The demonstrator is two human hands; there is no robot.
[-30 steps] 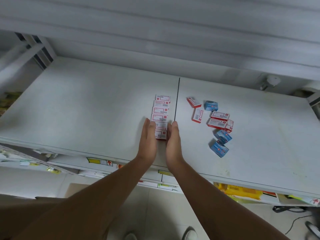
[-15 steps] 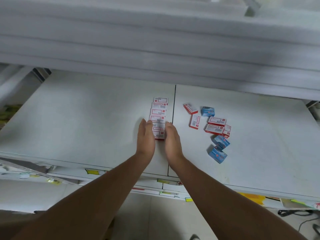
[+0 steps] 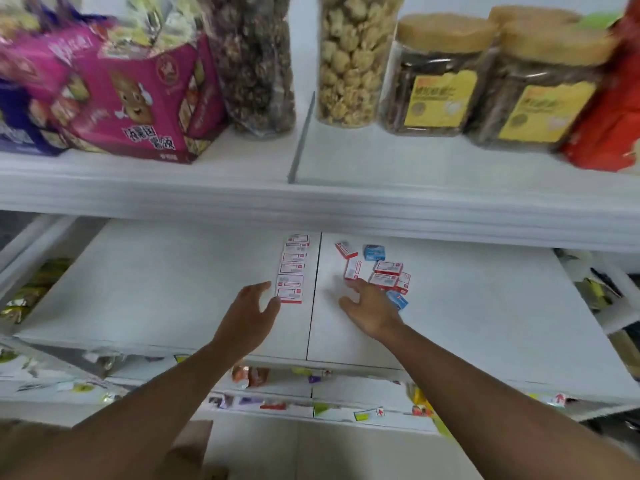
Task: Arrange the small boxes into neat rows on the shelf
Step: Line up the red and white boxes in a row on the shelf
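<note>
Hands part over the shelf (image 3: 166, 299): left hand (image 3: 247, 315), fingers loose, beside the finished row of boxes (image 3: 292, 268); right hand (image 3: 372, 306), spread and holding nothing, reaches the loose boxes (image 3: 384, 271). Best practice: lift one, set it flush alongside the row.

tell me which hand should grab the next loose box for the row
Right, probably. The right hand already hovers at the loose boxes right of the shelf seam, open. The left hand sits beside the finished row.

Both hands off row of red boxes (image 3: 292, 271); left hand (image 3: 251, 315) spread beside it; right hand (image 3: 369, 306) over loose pile (image 3: 384, 275).
</note>
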